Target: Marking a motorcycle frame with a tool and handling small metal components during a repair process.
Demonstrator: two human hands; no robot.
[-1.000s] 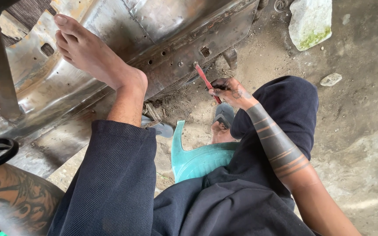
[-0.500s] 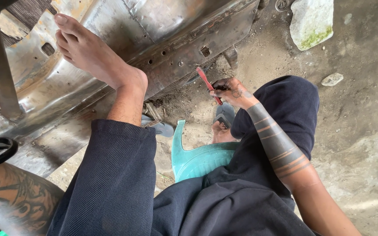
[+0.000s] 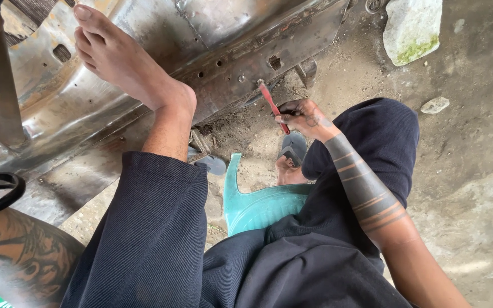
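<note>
The ground is bare grey dirt and rough concrete [image 3: 475, 188], dusty and a bit cracked. A big pale rock with green moss on it [image 3: 412, 28] sits at the top, and a small flat grey stone [image 3: 435, 105] lies near it. A small teal plastic stool [image 3: 258, 208] stands on the dirt. Soft daylight falls over it all, with no hard shadows. No walls or windows show.
</note>
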